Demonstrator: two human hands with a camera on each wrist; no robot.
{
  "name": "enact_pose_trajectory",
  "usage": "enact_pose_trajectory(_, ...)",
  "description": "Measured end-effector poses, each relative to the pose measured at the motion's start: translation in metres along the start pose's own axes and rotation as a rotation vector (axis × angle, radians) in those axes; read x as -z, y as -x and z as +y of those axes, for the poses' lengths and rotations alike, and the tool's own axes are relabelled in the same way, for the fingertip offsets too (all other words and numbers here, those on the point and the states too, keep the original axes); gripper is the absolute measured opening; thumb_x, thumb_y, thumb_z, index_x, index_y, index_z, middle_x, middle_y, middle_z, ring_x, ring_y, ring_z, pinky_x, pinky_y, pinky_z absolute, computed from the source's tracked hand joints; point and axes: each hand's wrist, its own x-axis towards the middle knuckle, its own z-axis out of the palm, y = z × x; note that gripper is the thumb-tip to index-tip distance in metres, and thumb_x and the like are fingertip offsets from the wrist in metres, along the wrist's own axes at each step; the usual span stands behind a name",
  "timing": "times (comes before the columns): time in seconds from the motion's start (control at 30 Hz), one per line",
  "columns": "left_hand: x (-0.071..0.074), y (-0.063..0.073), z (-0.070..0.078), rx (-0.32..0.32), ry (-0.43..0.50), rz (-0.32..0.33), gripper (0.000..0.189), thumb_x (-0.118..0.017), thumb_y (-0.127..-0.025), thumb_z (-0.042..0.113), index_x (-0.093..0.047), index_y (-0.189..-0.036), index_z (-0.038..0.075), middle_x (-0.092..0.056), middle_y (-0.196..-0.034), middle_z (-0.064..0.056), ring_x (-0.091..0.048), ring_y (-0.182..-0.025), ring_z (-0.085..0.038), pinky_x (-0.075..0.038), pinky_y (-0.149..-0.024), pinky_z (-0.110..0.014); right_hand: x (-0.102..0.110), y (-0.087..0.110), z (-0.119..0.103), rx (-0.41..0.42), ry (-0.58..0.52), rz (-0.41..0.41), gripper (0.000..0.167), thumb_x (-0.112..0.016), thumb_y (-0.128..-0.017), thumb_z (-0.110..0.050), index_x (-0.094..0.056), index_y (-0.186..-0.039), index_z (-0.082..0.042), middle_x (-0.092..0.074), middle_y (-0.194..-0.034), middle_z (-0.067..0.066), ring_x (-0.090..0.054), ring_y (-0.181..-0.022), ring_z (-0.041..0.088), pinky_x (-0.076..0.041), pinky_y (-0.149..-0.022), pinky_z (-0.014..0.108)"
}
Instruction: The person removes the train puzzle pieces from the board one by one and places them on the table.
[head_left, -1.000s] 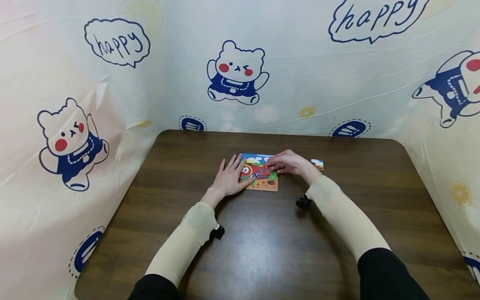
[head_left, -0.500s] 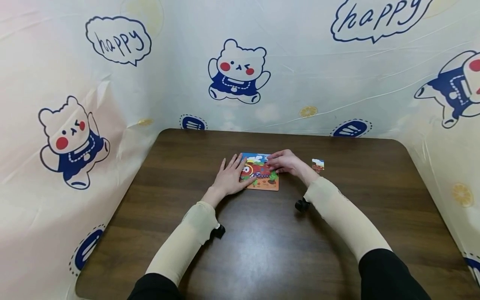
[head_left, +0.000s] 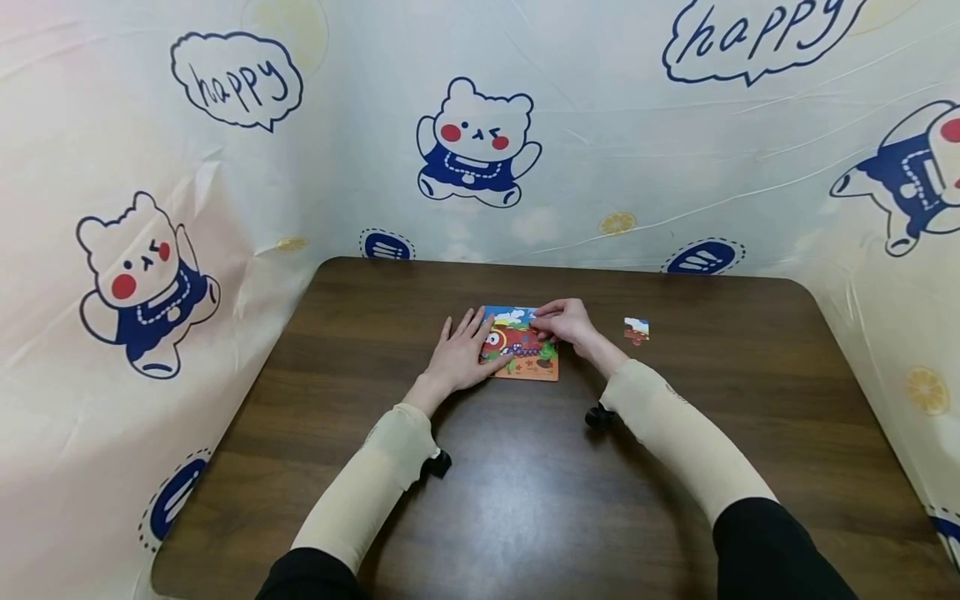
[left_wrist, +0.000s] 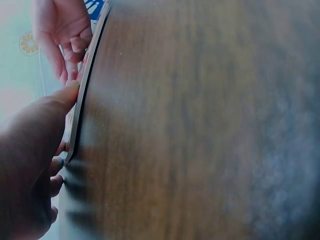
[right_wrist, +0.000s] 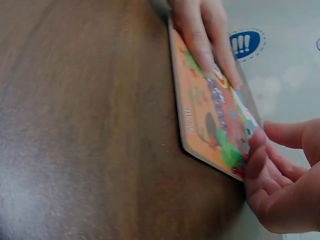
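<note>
A small, brightly coloured jigsaw puzzle with a red train picture lies on the brown table. My left hand rests on its left side, fingers spread, the thumb along the near part. Above the puzzle's right side is my right hand, fingers bent and thumb and fingertips close together right at the picture. Those fingertips hide part of its upper right, and I cannot tell whether they pinch a piece. A loose jigsaw piece, blue, white and brown, lies on the table right of this hand.
The dark wood table has rounded far corners. A pale cloth printed with bears and "happy" bubbles hangs behind it and at both sides. A small black device sits under the left wrist, another under the right.
My right hand has shifted slightly and its fingers have drawn closer together at the puzzle's upper right. The loose piece, partly hidden earlier, now shows fully. My left hand stays in place.
</note>
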Motion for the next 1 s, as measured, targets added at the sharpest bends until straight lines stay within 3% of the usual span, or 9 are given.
enact_pose_trajectory(0.17, 0.0, 0.0, 0.0, 0.002, -0.005, 0.0, 0.098, -0.047, -0.104, 0.081, -0.018, -0.178, 0.024, -0.009, -0.188, -0.004, -0.007, -0.176, -0.025, -0.003, -0.141, -0.061, -0.01, 0.0, 0.003, 0.066, 0.097, 0.077, 0.031, -0.074, -0.106, -0.014, -0.075, -0.13, 0.005, -0.081, -0.117, 0.025, -0.069, -0.063, 0.008, -0.054, -0.058, 0.019)
enact_pose_trajectory(0.37, 0.0, 0.0, 0.001, 0.001, 0.002, 0.002, 0.098, -0.048, -0.104, 0.08, -0.019, -0.178, 0.023, -0.01, -0.188, -0.004, -0.008, -0.176, -0.026, -0.004, -0.141, -0.062, -0.015, -0.002, 0.006, 0.129, 0.195, 0.115, 0.026, -0.074, -0.107, -0.013, -0.078, -0.128, 0.001, -0.08, -0.117, 0.025, -0.067, -0.062, 0.008, -0.052, -0.055, 0.018)
enact_pose_trajectory(0.67, 0.0, 0.0, 0.001, 0.0, 0.0, -0.003, 0.097, -0.049, -0.104, 0.079, -0.018, -0.178, 0.024, -0.009, -0.188, -0.004, -0.008, -0.176, -0.026, -0.003, -0.141, -0.061, -0.005, -0.009, 0.009, 0.133, 0.115, -0.015, 0.037, -0.07, -0.108, -0.012, -0.071, -0.142, 0.002, -0.08, -0.121, 0.028, -0.067, -0.054, 0.007, -0.053, -0.05, 0.021)
enact_pose_trajectory(1.0, 0.001, 0.0, 0.001, 0.003, -0.004, 0.003, 0.096, -0.05, -0.104, 0.077, -0.02, -0.178, 0.023, -0.01, -0.188, -0.005, -0.009, -0.176, -0.027, -0.004, -0.142, -0.061, -0.002, -0.008, 0.009, 0.136, 0.083, -0.044, 0.037, -0.068, -0.11, -0.014, -0.07, -0.144, 0.001, -0.081, -0.117, 0.028, -0.067, -0.054, 0.008, -0.051, -0.05, 0.021)
